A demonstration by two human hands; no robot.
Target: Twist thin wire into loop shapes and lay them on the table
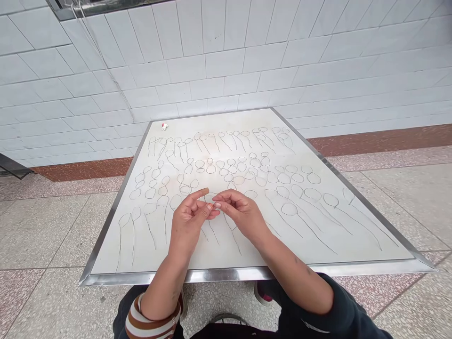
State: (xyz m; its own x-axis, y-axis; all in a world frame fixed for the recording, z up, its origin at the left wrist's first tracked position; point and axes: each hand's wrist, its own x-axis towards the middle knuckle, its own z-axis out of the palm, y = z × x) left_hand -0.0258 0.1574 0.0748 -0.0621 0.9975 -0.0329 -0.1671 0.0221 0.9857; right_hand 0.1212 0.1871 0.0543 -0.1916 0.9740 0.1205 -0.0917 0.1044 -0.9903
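Note:
My left hand (189,221) and my right hand (244,214) meet over the near middle of the white table, thumbs and forefingers pinched together, tips almost touching. Between them runs a thin dark wire (211,193), its loop partly showing above the fingertips. Fingers hide much of it. Around the hands lie many thin wires bent into shapes. On the left, a looped wire (125,219) has a long straight tail; to the right lies a similar looped wire (289,209). Farther back are double-loop wires (211,165) like a figure eight.
A metal rim (229,274) edges the table (219,117). Near the far left corner sits a small red-and-white object (164,126). Behind stands a white tiled wall (226,66), with a cord (115,81) hanging at left. Speckled floor tiles (45,235) surround the table.

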